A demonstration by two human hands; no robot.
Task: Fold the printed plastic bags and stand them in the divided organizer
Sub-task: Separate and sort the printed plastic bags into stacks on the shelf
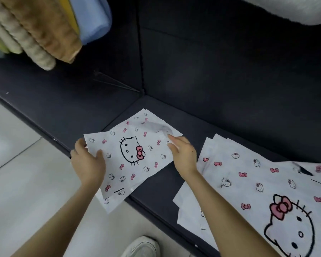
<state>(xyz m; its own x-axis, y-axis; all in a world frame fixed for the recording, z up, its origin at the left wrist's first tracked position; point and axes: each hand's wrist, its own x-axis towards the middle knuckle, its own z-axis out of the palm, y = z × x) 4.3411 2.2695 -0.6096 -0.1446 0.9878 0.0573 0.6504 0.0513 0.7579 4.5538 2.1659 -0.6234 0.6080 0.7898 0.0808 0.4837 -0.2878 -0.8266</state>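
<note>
A white plastic bag printed with a cat face and pink bows lies on the dark sofa seat, its near corner hanging over the seat edge. My left hand grips the bag's left edge, thumb on top. My right hand pinches the bag's right edge near its far corner. A pile of several more printed bags lies spread on the seat to the right. The divided organizer is not in view.
Folded towels and blankets are stacked at the top left on the sofa arm. The sofa backrest rises behind the bags. A pale tiled floor and a white shoe lie below.
</note>
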